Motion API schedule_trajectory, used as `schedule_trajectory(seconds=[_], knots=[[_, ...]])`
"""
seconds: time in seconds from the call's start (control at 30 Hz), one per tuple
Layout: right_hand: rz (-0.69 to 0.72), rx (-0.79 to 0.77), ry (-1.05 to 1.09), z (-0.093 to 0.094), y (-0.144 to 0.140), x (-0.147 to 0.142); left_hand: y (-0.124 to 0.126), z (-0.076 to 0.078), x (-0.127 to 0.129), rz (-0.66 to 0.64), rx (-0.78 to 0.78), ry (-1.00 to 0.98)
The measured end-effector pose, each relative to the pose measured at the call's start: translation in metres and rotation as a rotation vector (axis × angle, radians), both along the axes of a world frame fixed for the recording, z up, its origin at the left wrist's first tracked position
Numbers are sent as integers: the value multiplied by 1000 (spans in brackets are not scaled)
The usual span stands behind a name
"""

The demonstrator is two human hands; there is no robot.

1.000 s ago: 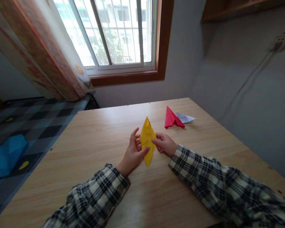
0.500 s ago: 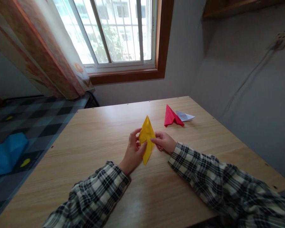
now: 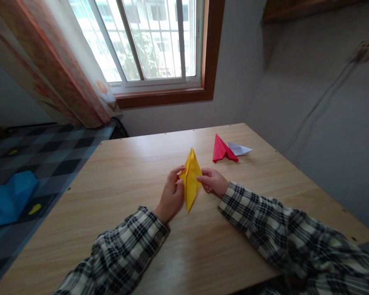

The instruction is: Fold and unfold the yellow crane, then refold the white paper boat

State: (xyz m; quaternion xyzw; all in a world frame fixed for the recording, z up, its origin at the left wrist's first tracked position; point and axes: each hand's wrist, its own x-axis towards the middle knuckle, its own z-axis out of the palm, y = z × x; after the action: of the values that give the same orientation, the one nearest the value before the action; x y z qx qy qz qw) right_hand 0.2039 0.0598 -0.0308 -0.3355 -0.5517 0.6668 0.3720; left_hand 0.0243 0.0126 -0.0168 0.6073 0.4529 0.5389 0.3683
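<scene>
pinching yellow paper [image 3: 191, 182] over the table [image 3: 126, 172], your left hand [image 3: 170, 194] and right hand [image 3: 214, 182] are nearly closed on its opposite edges; it's folded to a slim diamond, any remaining folds unclear.

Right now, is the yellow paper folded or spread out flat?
Folded: the yellow paper is a narrow diamond, pointed at both ends, with a lengthwise crease.

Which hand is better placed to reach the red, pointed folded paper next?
Right, probably: your right hand is nearer the red, pointed folded paper, which lies on that side. It and your left hand hold the yellow, diamond-shaped folded paper, which the left could perhaps steady alone.
</scene>
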Motion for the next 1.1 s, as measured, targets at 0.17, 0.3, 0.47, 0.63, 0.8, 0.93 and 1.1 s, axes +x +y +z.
schedule_trajectory(seconds=[0.17,0.3,0.47,0.63,0.8,0.93,1.1], knots=[[-5,-21,20,-2,1,0,6,-1,-3,-21,-24,-118],[-1,-25,29,-4,2,0,9,0,-7,-18,-34,-87],[5,-31,56,0,1,1,8,2,-10,-62,-145,-151],[21,-104,107,4,2,2,5,3,-9,-164,-179,-196],[25,-120,111,3,3,3,4,5,-9,-207,-96,-98],[-47,-88,95,1,3,1,5,5,-11,-158,-3,123],[-167,13,57,-2,-1,-2,4,5,-10,-122,35,215]])
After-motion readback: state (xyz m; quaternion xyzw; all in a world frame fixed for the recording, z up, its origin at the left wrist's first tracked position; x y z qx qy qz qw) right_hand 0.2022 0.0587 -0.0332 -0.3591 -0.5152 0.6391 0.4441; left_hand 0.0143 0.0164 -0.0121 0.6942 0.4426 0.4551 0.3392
